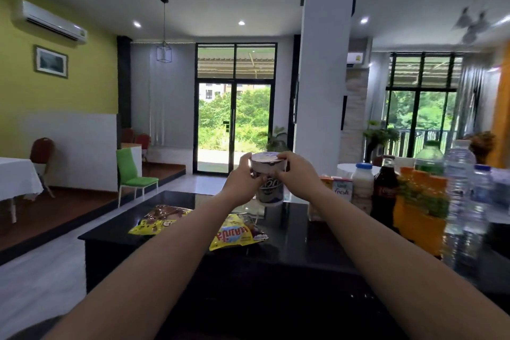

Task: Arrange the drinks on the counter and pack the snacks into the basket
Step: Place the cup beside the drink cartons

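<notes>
Counter (317, 243) — black and glossy, runs across the lower frame and carries everything. The drinks are bunched upright and tight along its right side, which reads as the arranged row. Two clear water bottles (458, 190) are nearest the camera, then an orange pack (422, 201) with a green-capped bottle (430, 157) behind it. Further along are a dark cola bottle (386, 185), a white bottle (363, 185) with a blue cap, and a small carton (342, 190) marked "fresh" at the far end. A yellow snack bag (160, 219) and a second snack bag (237, 234) lie flat mid-counter, well apart from the row — probably left loose because they are not yet packed. No basket is in view. The lidded cup (269, 174) is held up in the air over the far part of the counter, just left of the drinks. I cannot tell whether it is a drink or a snack. The two-handed hold looks like steadying or turning it before it gets a spot. Both arms reach forward, nearly straight, forearms converging on the cup. The left hand (242, 176) wraps fingers round the body under the rim. The right hand (296, 174) grips the opposite side, with a finger over the lid edge.
</notes>
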A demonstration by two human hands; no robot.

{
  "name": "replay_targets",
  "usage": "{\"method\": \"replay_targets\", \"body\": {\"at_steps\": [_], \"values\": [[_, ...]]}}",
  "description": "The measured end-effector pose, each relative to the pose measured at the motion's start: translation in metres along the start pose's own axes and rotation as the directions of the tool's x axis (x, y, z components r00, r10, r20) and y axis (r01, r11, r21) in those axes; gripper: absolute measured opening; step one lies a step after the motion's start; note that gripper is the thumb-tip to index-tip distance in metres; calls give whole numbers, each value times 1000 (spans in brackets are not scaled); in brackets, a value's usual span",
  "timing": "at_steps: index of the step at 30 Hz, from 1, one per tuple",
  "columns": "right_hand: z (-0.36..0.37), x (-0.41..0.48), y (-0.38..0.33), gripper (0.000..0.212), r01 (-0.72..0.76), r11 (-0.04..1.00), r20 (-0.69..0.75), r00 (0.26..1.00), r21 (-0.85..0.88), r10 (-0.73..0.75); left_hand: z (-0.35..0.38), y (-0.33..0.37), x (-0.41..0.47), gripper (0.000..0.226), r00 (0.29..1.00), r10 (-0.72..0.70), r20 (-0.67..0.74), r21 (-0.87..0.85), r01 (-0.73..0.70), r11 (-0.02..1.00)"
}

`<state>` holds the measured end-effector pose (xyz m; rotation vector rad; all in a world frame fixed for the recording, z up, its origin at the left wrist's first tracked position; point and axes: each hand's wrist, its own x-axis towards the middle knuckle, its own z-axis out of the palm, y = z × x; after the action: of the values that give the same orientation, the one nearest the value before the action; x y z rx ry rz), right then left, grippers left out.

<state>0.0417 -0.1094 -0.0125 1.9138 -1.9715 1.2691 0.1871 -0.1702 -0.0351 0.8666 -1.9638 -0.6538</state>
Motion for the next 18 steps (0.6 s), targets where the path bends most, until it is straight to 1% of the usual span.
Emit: {"method": "replay_targets", "body": {"at_steps": [4, 8, 12, 18], "values": [[-12, -13, 25, 48, -56, 997, 14, 998, -55, 57, 29, 4, -2, 76, 997, -25, 70, -34, 28, 999], [-18, -23, 45, 47, -83, 991, 13, 996, -104, 85, 49, 4, -1, 82, 990, -28, 135, 23, 25, 999], [-15, -30, 59, 46, -75, 985, 38, 996, -153, 82, 60, -4, -5, 79, 986, -23, 166, 77, 11, 997], [-10, -35, 63, 38, -41, 988, 0, 999, -151, 42, 64, -11, -6, 76, 984, -33, 175, 50, 24, 998]]}}
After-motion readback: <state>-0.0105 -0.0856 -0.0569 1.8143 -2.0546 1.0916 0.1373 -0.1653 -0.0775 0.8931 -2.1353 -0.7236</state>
